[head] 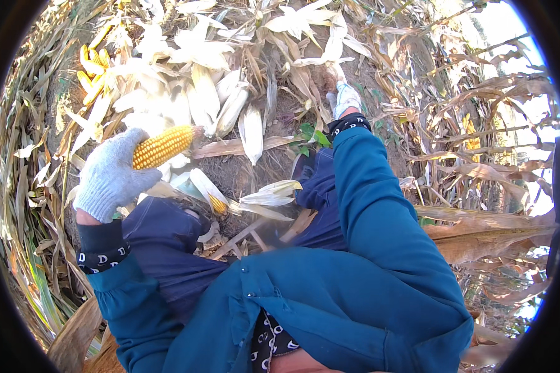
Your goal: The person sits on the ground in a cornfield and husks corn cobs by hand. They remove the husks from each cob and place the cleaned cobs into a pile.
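My left hand (114, 175), in a pale grey knitted glove, grips a husked yellow ear of corn (165, 147). The bare kernels point up and to the right, ending in a brownish tip. Stretched out ahead, my right hand (346, 99) wears a whitish glove. Its fingertips meet the base of an opened pale corn husk (332, 49) near some brown silk; whether they grip it is unclear. Between my legs, a partly husked ear (218, 204) shows a few yellow kernels, with another husk (269, 195) beside it.
Several husked yellow ears (93, 70) lie in a pile at the upper left. Pale husks and unhusked ears (233, 109) cover the ground ahead. Dry corn stalks (475, 140) stand at the right; dry leaves (16, 186) line the left. A small green plant (313, 135) grows near my foot.
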Available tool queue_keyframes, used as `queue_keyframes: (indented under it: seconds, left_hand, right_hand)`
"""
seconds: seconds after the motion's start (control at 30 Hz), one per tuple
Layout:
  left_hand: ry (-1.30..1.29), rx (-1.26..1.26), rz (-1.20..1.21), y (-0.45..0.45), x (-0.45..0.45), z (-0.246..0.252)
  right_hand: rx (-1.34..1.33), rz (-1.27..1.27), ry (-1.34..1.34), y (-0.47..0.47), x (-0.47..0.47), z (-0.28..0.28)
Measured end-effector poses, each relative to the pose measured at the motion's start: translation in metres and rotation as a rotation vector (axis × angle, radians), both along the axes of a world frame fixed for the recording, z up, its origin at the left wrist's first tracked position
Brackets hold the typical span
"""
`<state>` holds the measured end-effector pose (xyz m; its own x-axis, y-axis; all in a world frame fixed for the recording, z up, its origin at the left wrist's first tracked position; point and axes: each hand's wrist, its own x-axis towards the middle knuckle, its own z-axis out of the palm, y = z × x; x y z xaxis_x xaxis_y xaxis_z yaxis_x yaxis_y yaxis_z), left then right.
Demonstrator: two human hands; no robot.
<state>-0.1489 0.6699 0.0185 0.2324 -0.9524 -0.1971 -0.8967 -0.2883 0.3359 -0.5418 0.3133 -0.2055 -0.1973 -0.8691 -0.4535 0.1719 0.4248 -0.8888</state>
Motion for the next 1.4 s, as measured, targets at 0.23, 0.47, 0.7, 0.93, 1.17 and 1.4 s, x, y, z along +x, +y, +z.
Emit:
queue_keyframes:
  seconds: [0.23, 0.47, 0.7, 0.93, 1.17, 1.4]
  left_hand:
    - [-0.018, -0.01, -0.027, -0.003, -0.003, 0.0]
    - [-0.042, -0.093, -0.058, -0.007, -0.004, -0.004]
    - [0.165, -0.276, 0.037, -0.021, -0.012, -0.012]
    - [0.725, -0.299, 0.079, -0.036, -0.04, -0.022]
    - [0.638, -0.185, 0.108, -0.033, -0.059, -0.031]
    - [0.905, -0.241, 0.281, -0.029, -0.062, -0.034]
  right_hand:
    - [-0.11, 0.648, 0.903, -0.019, -0.079, -0.009]
    - [0.003, 0.513, 1.223, -0.067, -0.101, 0.071]
    - [-0.245, 0.607, 0.541, 0.011, -0.022, 0.138]
    - [-0.27, 1.266, -0.193, 0.171, 0.115, 0.155]
    - [-0.056, 0.941, -0.801, 0.217, 0.168, 0.144]
    - [0.054, 0.608, -0.896, 0.191, 0.171, 0.143]
